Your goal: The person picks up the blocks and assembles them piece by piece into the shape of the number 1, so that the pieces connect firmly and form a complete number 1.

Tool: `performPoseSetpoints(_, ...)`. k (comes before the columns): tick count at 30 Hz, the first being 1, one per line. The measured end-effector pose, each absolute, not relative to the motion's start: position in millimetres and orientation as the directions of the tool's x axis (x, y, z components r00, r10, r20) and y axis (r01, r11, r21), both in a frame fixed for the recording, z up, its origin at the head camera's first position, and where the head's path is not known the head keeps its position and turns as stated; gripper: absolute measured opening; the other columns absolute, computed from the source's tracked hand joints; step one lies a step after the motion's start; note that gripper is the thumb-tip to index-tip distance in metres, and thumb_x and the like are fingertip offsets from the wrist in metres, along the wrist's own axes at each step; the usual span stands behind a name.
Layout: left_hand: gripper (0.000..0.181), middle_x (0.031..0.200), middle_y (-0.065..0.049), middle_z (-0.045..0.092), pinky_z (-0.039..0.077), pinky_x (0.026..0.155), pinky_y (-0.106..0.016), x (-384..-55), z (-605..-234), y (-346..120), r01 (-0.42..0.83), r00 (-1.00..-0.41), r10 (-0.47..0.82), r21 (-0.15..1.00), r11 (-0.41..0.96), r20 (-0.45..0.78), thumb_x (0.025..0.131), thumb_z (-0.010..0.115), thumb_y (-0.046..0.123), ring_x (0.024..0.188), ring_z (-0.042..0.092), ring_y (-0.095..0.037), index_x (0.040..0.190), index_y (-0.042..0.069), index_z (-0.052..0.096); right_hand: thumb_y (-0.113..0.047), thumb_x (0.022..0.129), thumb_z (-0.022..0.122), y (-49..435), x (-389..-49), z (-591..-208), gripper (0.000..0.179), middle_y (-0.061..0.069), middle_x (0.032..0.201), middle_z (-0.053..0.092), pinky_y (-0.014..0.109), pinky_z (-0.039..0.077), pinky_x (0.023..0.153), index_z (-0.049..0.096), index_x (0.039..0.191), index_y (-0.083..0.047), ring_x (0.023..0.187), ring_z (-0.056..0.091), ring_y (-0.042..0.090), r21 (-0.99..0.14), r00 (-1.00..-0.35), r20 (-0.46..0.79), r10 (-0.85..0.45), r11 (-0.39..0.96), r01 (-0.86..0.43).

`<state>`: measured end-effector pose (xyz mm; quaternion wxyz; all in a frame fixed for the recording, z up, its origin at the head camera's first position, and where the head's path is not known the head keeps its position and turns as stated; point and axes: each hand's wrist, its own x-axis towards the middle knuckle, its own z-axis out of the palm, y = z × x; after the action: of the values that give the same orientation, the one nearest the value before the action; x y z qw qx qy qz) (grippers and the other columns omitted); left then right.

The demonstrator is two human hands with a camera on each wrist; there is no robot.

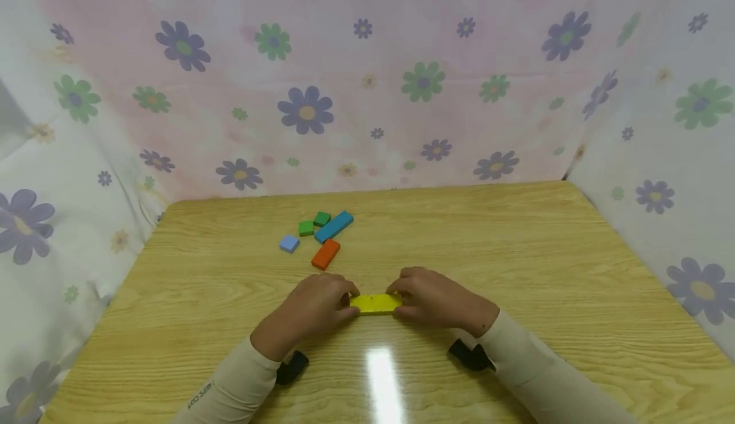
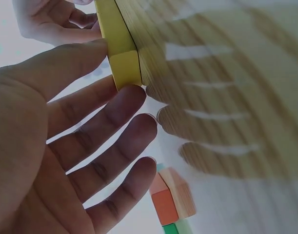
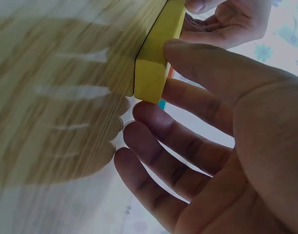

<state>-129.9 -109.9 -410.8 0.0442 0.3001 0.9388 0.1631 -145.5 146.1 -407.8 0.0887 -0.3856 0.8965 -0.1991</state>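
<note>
A long yellow block (image 1: 376,305) lies crosswise on the wooden table, between both hands. My left hand (image 1: 318,306) pinches its left end between thumb and index finger, while the other fingers fan out below in the left wrist view. At the opposite end, my right hand (image 1: 433,299) grips the block the same way. The right wrist view shows the right thumb on the near side of the yellow block (image 3: 156,53), its lower edge along the tabletop.
Beyond the left hand lie an orange-red block (image 1: 326,254), a long blue block (image 1: 334,226), two small green blocks (image 1: 306,228) and a light blue square block (image 1: 289,243). Flowered cloth (image 1: 373,124) hangs around the table (image 1: 517,245) at the back and sides.
</note>
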Motion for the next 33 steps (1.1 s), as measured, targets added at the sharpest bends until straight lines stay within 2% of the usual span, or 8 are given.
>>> performPoseSetpoints(5, 0.023, 0.088, 0.005, 0.071, 0.052, 0.068, -0.026, -132, -410, -112, 0.540, -0.821, 0.570, 0.348, 0.766, 0.019, 0.095, 0.076, 0.027, 0.074, 0.061, -0.006, 0.111, 0.011, 0.079, -0.012, 0.093, 0.075, 148, -147, -409, 0.027, 0.002, 0.098, 0.067, 0.020, 0.047, 0.067, 0.077, 0.118, -0.003, 0.075, 0.049, 0.003, -0.455, -0.686, -0.011, -0.728, 0.614, -0.645)
performPoseSetpoints(9, 0.023, 0.094, 0.003, 0.072, 0.053, 0.068, -0.029, -138, -405, -123, 0.481, -0.865, 0.499, 0.352, 0.803, 0.044, 0.099, 0.071, 0.026, 0.076, 0.062, -0.008, 0.117, 0.012, 0.077, -0.012, 0.094, 0.075, 147, -147, -410, 0.026, 0.001, 0.097, 0.066, 0.020, 0.046, 0.067, 0.077, 0.118, -0.004, 0.074, 0.048, 0.003, -0.463, -0.679, -0.017, -0.734, 0.608, -0.645)
performPoseSetpoints(12, 0.026, 0.099, -0.003, 0.071, 0.054, 0.069, -0.034, -146, -402, -135, 0.425, -0.902, 0.425, 0.334, 0.841, 0.077, 0.100, 0.070, 0.025, 0.078, 0.062, -0.015, 0.118, 0.008, 0.075, -0.012, 0.094, 0.074, 146, -147, -410, 0.026, 0.001, 0.097, 0.066, 0.020, 0.046, 0.067, 0.077, 0.118, -0.004, 0.074, 0.047, 0.004, -0.466, -0.679, -0.021, -0.734, 0.608, -0.643)
performPoseSetpoints(15, 0.034, 0.111, -0.012, 0.069, 0.057, 0.074, -0.040, -154, -400, -145, 0.385, -0.922, 0.380, 0.294, 0.875, 0.077, 0.100, 0.071, 0.024, 0.085, 0.064, -0.022, 0.127, 0.005, 0.069, -0.011, 0.094, 0.074, 145, -147, -410, 0.027, 0.001, 0.099, 0.066, 0.020, 0.046, 0.067, 0.077, 0.120, -0.004, 0.075, 0.048, 0.005, -0.468, -0.683, -0.026, -0.730, 0.613, -0.637)
performPoseSetpoints(21, 0.052, 0.126, -0.023, 0.064, 0.058, 0.074, -0.046, -165, -400, -152, 0.346, -0.930, 0.365, 0.250, 0.904, -0.031, 0.102, 0.067, 0.025, 0.090, 0.066, -0.029, 0.149, 0.008, 0.053, -0.012, 0.094, 0.074, 145, -147, -411, 0.027, 0.002, 0.100, 0.067, 0.020, 0.046, 0.068, 0.077, 0.119, -0.004, 0.076, 0.050, 0.008, -0.459, -0.685, -0.027, -0.728, 0.618, -0.638)
performPoseSetpoints(24, 0.052, 0.124, -0.023, 0.065, 0.058, 0.075, -0.046, -167, -402, -150, 0.349, -0.927, 0.371, 0.239, 0.906, -0.054, 0.103, 0.066, 0.023, 0.091, 0.065, -0.030, 0.151, 0.009, 0.052, -0.014, 0.094, 0.075, 146, -147, -411, 0.026, 0.002, 0.099, 0.066, 0.020, 0.045, 0.067, 0.077, 0.119, -0.004, 0.075, 0.049, 0.006, -0.441, -0.683, -0.025, -0.730, 0.621, -0.647)
performPoseSetpoints(29, 0.052, 0.126, -0.021, 0.066, 0.058, 0.079, -0.049, -168, -406, -146, 0.396, -0.912, 0.408, 0.163, 0.903, -0.041, 0.100, 0.066, 0.009, 0.105, 0.065, -0.035, 0.151, 0.009, 0.054, -0.014, 0.094, 0.075, 147, -146, -411, 0.026, 0.001, 0.099, 0.066, 0.020, 0.045, 0.067, 0.077, 0.118, -0.004, 0.075, 0.047, 0.005, -0.431, -0.681, -0.019, -0.732, 0.621, -0.655)
performPoseSetpoints(33, 0.055, 0.130, -0.018, 0.064, 0.056, 0.084, -0.050, -164, -410, -144, 0.404, -0.910, 0.414, 0.160, 0.901, -0.033, 0.100, 0.064, 0.004, 0.114, 0.061, -0.036, 0.153, 0.009, 0.052, -0.014, 0.094, 0.076, 147, -146, -410, 0.026, 0.002, 0.099, 0.066, 0.019, 0.045, 0.067, 0.077, 0.118, -0.005, 0.075, 0.047, 0.005, -0.424, -0.677, -0.015, -0.736, 0.618, -0.662)
